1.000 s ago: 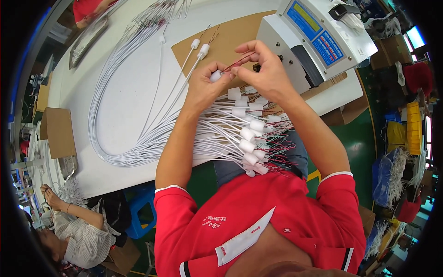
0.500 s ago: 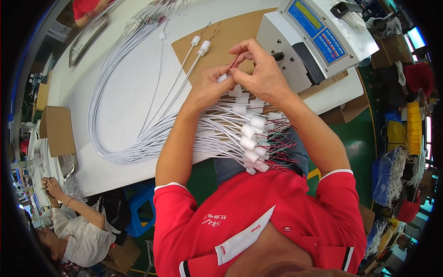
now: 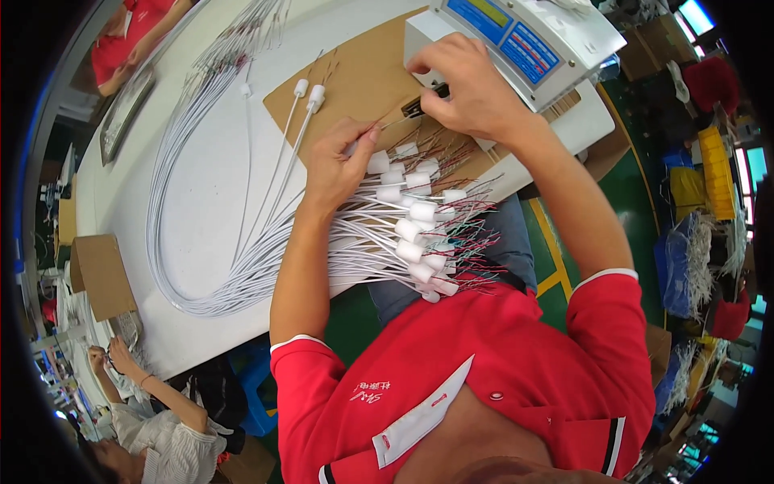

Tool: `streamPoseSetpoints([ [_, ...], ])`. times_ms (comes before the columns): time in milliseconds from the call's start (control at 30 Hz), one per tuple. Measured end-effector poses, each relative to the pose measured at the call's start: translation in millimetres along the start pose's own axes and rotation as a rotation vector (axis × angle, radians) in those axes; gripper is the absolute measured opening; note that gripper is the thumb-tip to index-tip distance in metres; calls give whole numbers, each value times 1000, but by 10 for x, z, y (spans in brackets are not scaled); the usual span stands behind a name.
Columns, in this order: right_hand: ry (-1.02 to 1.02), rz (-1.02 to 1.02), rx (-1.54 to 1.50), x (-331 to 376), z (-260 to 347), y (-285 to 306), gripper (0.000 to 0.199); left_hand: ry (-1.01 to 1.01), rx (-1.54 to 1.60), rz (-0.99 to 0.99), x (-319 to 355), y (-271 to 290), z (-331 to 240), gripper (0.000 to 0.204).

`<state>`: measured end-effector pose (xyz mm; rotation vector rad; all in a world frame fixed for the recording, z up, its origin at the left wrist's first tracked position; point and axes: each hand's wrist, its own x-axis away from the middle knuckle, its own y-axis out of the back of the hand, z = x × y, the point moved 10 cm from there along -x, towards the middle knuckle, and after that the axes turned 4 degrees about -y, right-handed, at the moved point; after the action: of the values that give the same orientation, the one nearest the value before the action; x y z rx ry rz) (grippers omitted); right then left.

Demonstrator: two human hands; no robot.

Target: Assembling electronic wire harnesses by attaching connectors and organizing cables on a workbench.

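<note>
My left hand [image 3: 340,161] is closed around the end of a white cable, just below its thin bared wires [image 3: 393,123]. Those wires run right toward a small black part [image 3: 414,106] at the machine's side. Whether they touch it, I cannot tell. Beside that part, my right hand [image 3: 472,89] curves with thumb and forefinger apart, nothing visible between them. A white machine [image 3: 574,48] with a blue keypad panel stands just beyond it. Under my wrists lies a bundle of white cables [image 3: 322,250] with white cylindrical caps [image 3: 409,230] and red and green wire ends.
Brown cardboard [image 3: 355,77] covers part of the white table [image 3: 201,185]. Three capped cables [image 3: 278,169] lie apart, left of my left hand. A metal tray [image 3: 127,117] sits far left, near a co-worker in red [image 3: 133,36]. Another person [image 3: 165,419] works at lower left beside a carton [image 3: 105,274].
My hands were together at the cable end; now they are apart. The right has moved to the machine's side and its fingers have spread. The whole view has shifted slightly.
</note>
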<state>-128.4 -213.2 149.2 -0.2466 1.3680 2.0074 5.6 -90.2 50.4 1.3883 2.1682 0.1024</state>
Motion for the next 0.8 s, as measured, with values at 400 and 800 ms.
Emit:
streamPoseSetpoints([
  [400,319,338,660,120,-139,-508,15,88,-15,17,-17,-156,138,21],
  [800,302,305,637,122,-165,-499,12,154,-39,4,2,-171,224,23],
])
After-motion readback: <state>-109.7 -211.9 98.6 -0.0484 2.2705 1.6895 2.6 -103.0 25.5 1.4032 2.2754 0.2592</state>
